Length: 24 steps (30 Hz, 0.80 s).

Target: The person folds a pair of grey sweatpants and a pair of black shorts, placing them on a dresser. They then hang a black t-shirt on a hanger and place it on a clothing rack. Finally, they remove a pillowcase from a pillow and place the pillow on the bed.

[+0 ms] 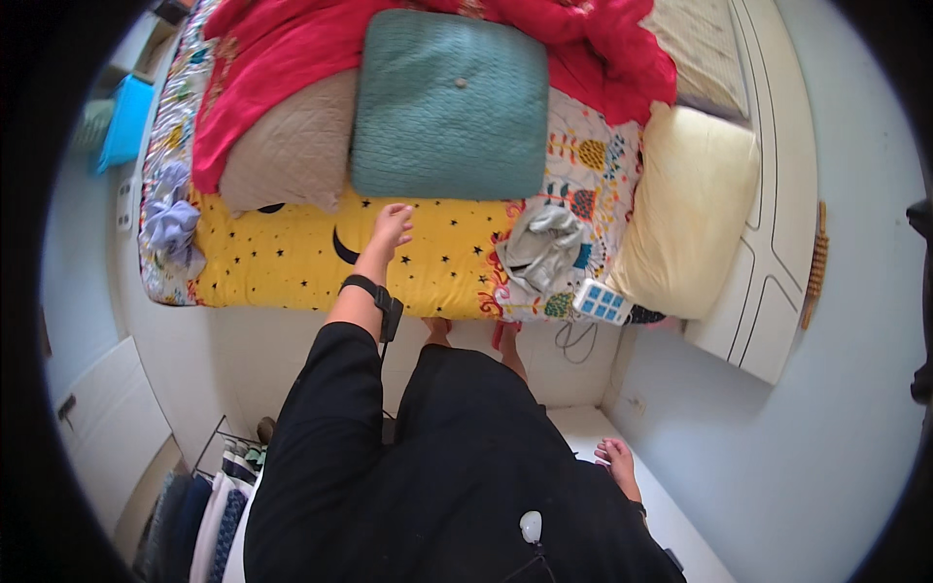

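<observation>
My left hand (393,225) reaches out over the yellow cloth (437,255) with stars and moons on the bed, empty, its fingers apart. Just beyond it lies a square teal cushion (448,109), with a beige pillow (291,146) to its left. Down at my right side hangs my right hand (617,459), also empty, fingers loosely curled and apart. A crumpled grey-green cloth (543,244) lies on the bed to the right of my left hand, near a white power strip (601,301) with blue sockets.
A red blanket (291,65) covers the far part of the bed. A cream pillow (689,211) leans by the headboard (773,218). Lilac cloth (173,226) lies at the left end. A cable (579,353) trails onto the floor. Hanging clothes (211,510) are at lower left.
</observation>
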Available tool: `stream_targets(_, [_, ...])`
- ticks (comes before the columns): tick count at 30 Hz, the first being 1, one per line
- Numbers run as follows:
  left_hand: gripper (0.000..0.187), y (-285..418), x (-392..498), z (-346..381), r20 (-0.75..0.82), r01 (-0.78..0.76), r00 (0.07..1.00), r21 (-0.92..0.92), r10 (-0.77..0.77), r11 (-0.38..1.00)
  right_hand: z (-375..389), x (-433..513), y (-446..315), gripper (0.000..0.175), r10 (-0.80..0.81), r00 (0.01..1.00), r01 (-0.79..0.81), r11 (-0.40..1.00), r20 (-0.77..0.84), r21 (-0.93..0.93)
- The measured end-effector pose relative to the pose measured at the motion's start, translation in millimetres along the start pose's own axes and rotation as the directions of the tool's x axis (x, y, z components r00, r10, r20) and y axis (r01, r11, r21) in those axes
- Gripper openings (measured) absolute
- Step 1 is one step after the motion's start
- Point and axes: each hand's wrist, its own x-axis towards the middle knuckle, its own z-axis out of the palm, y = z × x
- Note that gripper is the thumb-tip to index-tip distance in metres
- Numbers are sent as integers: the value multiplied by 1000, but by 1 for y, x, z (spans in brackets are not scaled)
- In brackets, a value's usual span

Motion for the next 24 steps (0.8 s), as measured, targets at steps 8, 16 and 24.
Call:
stream_targets(8, [95, -56, -31, 196, 311, -484, 864, 728, 395, 485, 5, 5, 52, 22, 101, 994, -102, 993, 33, 52])
stream_targets(16, [79, -75, -48, 290, 207, -317, 928, 876, 311, 363, -15, 14, 110, 22, 166, 986, -168, 972, 22, 165])
stream_targets(24, [30, -26, -42, 337, 426, -593, 805, 620, 414, 514, -35, 46, 136, 22, 164, 984, -176, 955, 72, 240])
